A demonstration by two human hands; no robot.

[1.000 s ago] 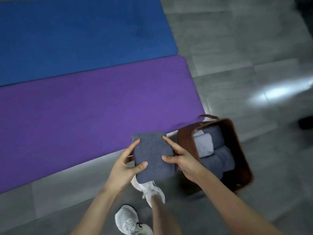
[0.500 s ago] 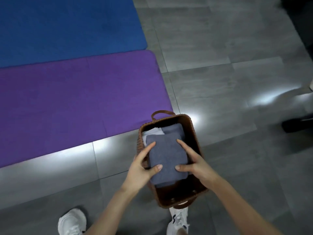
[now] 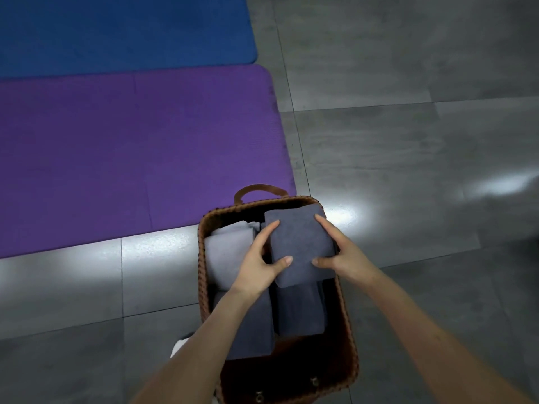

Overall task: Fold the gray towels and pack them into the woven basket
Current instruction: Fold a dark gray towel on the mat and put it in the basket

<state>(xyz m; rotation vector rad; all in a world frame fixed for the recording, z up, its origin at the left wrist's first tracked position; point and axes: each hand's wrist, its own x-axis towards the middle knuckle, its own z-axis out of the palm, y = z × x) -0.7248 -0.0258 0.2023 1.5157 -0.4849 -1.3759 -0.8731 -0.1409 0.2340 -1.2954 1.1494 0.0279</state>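
Note:
A brown woven basket [image 3: 348, 339] with a loop handle stands on the floor at the bottom centre. Over its far right part I hold a folded dark gray towel [image 3: 300, 243] flat between both hands. My left hand [image 3: 259, 263] grips its left edge, thumb on top. My right hand [image 3: 341, 255] grips its right edge, thumb on top as well. Inside the basket lie a light gray folded towel [image 3: 227, 255] at the left and two dark gray folded towels [image 3: 300, 310] nearer to me.
A purple mat [image 3: 131, 153] lies on the gray tiled floor left of the basket, with a blue mat [image 3: 116, 30] beyond it. A white shoe [image 3: 179, 346] shows beside my left forearm. Bare tiles stretch to the right.
The folded towel has gone from over the mat's edge to above the basket, then toward its far right part. The view has drawn closer to the basket.

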